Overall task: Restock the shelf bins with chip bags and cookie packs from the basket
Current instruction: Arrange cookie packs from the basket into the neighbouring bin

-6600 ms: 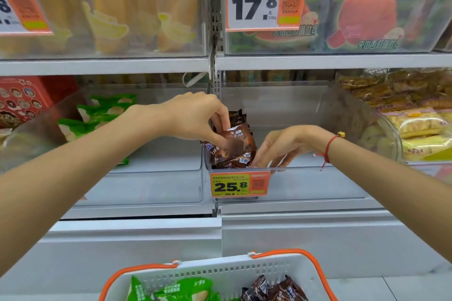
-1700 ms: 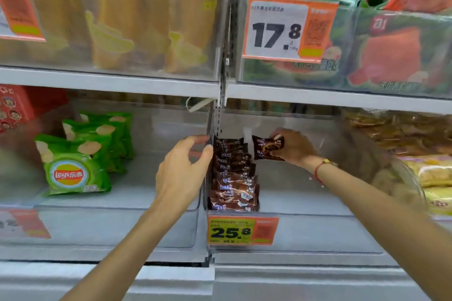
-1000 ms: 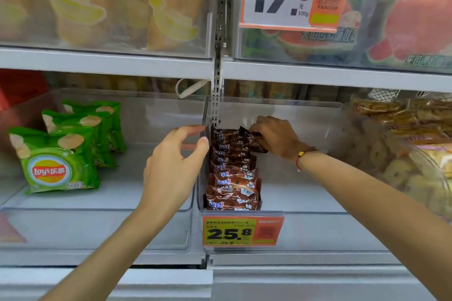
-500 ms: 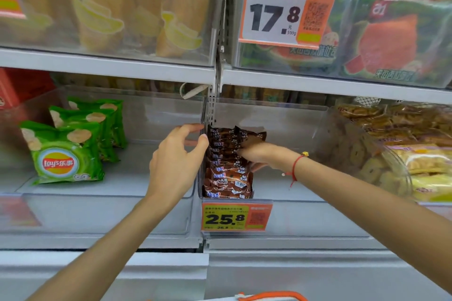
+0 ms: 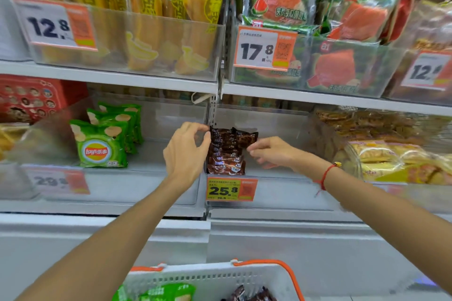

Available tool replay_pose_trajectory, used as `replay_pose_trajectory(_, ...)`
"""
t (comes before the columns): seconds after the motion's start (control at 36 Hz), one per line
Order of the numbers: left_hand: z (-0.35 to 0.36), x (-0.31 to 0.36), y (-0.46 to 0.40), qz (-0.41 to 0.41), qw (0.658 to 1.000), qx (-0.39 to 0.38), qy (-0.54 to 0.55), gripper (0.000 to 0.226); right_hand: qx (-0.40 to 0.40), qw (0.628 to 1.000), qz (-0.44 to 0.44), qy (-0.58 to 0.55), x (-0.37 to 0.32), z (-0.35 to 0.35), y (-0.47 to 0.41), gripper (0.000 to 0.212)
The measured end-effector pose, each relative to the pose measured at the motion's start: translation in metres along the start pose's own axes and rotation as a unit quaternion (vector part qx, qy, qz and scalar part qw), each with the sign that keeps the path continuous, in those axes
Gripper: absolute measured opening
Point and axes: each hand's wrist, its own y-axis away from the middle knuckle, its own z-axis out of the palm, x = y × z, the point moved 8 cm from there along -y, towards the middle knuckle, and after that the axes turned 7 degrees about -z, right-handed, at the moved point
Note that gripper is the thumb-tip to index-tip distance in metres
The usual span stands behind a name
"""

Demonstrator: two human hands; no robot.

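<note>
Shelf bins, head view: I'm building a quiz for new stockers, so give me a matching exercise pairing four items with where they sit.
Items:
1. green chip bags
2. brown cookie packs
3. yellow price tag 25.8
4. basket

Places:
A. on the front of the middle bin
B. bottom edge, below the shelves
C. bin left of the upright
D. between the two hands

Pairs: 1-C, 2-D, 3-A, 4-B

- The cookie packs (image 5: pixel 226 151) are dark brown with small white and blue labels.
- The chip bags (image 5: pixel 99 145) are bright green with a red and yellow logo.
- The basket (image 5: pixel 215 278) is white with orange handles.
</note>
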Motion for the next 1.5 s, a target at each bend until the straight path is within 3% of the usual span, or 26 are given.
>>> replay_pose_trajectory(0.17, -0.026, 0.016, 0.057, 0.071, 0.996, -0.014, 0.045, 0.008, -0.035, 0.996, -0.08, 0.02, -0.026, 0.017, 0.078, 0.014)
replay_pose_trajectory(0.28, -0.025, 0.006, 0.103, 0.049, 0.991, -0.122, 0.039, 0.006, -0.099, 0.99, -0.089, 0.04, -0.017, 0.06, 0.111, 0.012)
replay_pose_trajectory(0.39, 0.0, -0.025, 0.147, 0.034, 0.966, -0.244, -0.078, 0.012, -0.18, 0.978, -0.063, 0.086, 0.015, 0.117, 0.123, 0.018)
replay_pose_trajectory(0.47, 0.023, -0.057, 0.181, 0.06, 0.911, -0.353, -0.202, 0.021, -0.229, 0.966, -0.035, 0.113, 0.042, 0.158, 0.125, 0.022)
replay_pose_trajectory(0.56, 0.039, -0.09, 0.212, 0.131, 0.821, -0.448, -0.33, 0.033, -0.272, 0.95, -0.014, 0.154, 0.063, 0.19, 0.126, 0.024)
replay_pose_trajectory(0.67, 0.044, -0.127, 0.23, 0.194, 0.721, -0.475, -0.465, 0.036, -0.308, 0.93, -0.026, 0.2, 0.074, 0.23, 0.129, 0.026)
replay_pose_trajectory(0.75, 0.043, -0.15, 0.239, 0.205, 0.67, -0.507, -0.502, 0.035, -0.354, 0.904, -0.039, 0.234, 0.08, 0.267, 0.137, 0.029)
replay_pose_trajectory(0.92, 0.032, -0.198, 0.249, 0.133, 0.599, -0.615, -0.494, 0.051, -0.439, 0.869, -0.076, 0.215, 0.061, 0.337, 0.156, 0.048)
replay_pose_trajectory(1.06, 0.023, -0.201, 0.246, 0.155, 0.65, -0.574, -0.473, 0.041, -0.508, 0.826, -0.061, 0.236, 0.064, 0.368, 0.167, 0.078)
replay_pose_trajectory(1.11, 0.023, -0.202, 0.247, 0.16, 0.655, -0.567, -0.473, 0.041, -0.508, 0.83, -0.046, 0.227, 0.066, 0.37, 0.165, 0.081)
replay_pose_trajectory(1.31, 0.024, -0.202, 0.254, 0.158, 0.668, -0.575, -0.445, 0.04, -0.387, 0.911, -0.005, 0.146, 0.07, 0.343, 0.141, 0.07)
replay_pose_trajectory(1.42, 0.028, -0.19, 0.261, 0.061, 0.707, -0.626, -0.322, 0.041, -0.326, 0.942, 0.031, 0.07, 0.084, 0.323, 0.138, 0.058)
replay_pose_trajectory(1.5, 0.032, -0.169, 0.267, -0.02, 0.734, -0.644, -0.218, 0.059, -0.265, 0.963, 0.052, -0.003, 0.084, 0.297, 0.132, 0.05)
